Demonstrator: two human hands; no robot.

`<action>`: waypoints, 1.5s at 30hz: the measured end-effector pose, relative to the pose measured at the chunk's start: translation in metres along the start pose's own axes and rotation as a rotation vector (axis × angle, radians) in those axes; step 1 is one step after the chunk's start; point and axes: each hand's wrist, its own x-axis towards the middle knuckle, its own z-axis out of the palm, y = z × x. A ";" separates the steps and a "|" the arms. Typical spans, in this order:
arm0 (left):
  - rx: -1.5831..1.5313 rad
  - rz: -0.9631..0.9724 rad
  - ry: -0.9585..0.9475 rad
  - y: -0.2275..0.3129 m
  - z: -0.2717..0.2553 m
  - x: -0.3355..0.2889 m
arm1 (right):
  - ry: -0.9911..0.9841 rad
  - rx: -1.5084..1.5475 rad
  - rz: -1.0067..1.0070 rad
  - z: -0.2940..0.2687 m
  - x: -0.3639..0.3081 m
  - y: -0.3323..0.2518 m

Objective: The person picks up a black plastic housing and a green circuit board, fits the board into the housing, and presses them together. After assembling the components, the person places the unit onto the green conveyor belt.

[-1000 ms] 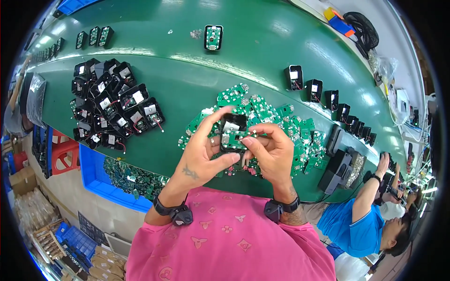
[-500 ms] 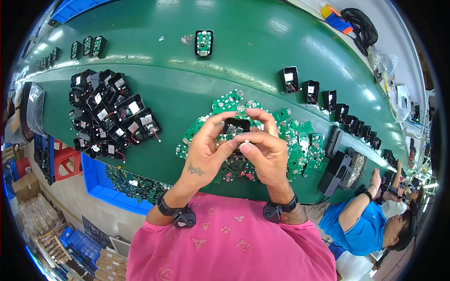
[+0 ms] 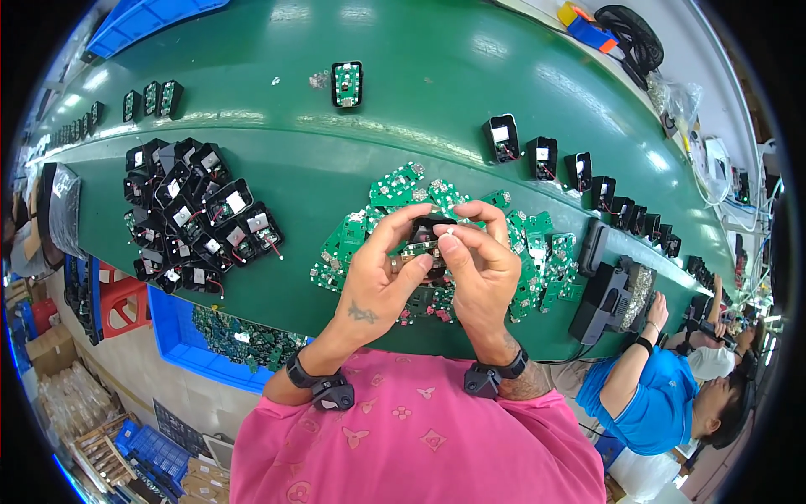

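Two hands are held close together above the green bench [image 3: 290,168], and between them is held one small black box [image 3: 425,228], over a spread of loose circuit boards [image 3: 529,279]. By the left hand [image 3: 376,277], the box is cradled from the side, with the fingers curved round it and the thumb bent in near a green board [image 3: 417,249] that sits tilted at the box. By the right hand [image 3: 483,281], a small white piece [image 3: 451,233] appears to be pinched between thumb and forefinger, with the other fingers loosely bent; whether the box is also touched by them cannot be told.

For such close work, the box is best steadied by the left hand, so that the right fingertips are free to steer. The white piece should be gripped lightly by its sides and lined up squarely before any force is used. The board is best braced by its edge, with pressure kept off its small parts. If a slip were made, the piece could be lost among the loose boards below.
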 end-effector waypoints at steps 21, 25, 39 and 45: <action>0.749 0.378 -0.048 0.034 -0.010 -0.012 | -0.388 -0.357 -0.276 -0.023 0.004 -0.031; 0.906 0.453 -0.074 0.033 -0.008 -0.014 | -0.413 -0.384 -0.253 -0.025 0.003 -0.033; 0.444 0.235 0.094 0.002 -0.003 -0.032 | -0.253 -0.496 -0.310 -0.010 -0.022 -0.022; 0.144 0.020 0.012 0.016 0.007 -0.041 | -0.152 -0.403 -0.048 -0.023 -0.028 -0.027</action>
